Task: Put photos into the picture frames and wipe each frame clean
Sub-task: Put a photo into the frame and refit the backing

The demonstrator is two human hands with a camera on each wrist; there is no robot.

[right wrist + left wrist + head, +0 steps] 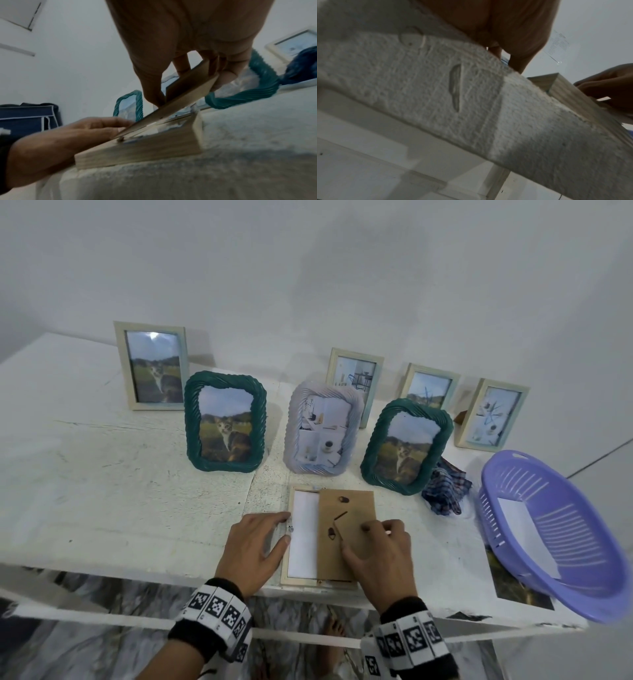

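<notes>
1. Lying face-down at the near edge of the worktop (102,491), a pale wooden frame (286,578) is being opened or closed; its brown backing board (346,508) sits tilted, lifted on its left edge, with the white back of a photo (303,535) showing in the opening.
2. The right hand (380,563) has its fingers curled, pinching the little fold-out stand of the backing board between thumb and fingertips, as the right wrist view shows.
3. The left hand (251,546) lies flat with fingers nearly straight, fingertips pressing the frame's left rail beside a small metal turn-clip (290,529); it grips nothing.
4. Handling: the board looks thin, light and stiff, likely to flex or snap at the stand's hinge, so holding it by its edges seems safer. The frame probably carries a glass or clear front, though this cannot be seen from here, so it should stay flat and be steadied by its rails.
5. Seven filled frames stand behind; the checked cloth (445,487) for wiping lies to the right, beside a purple basket (561,594) holding another sheet.
</notes>
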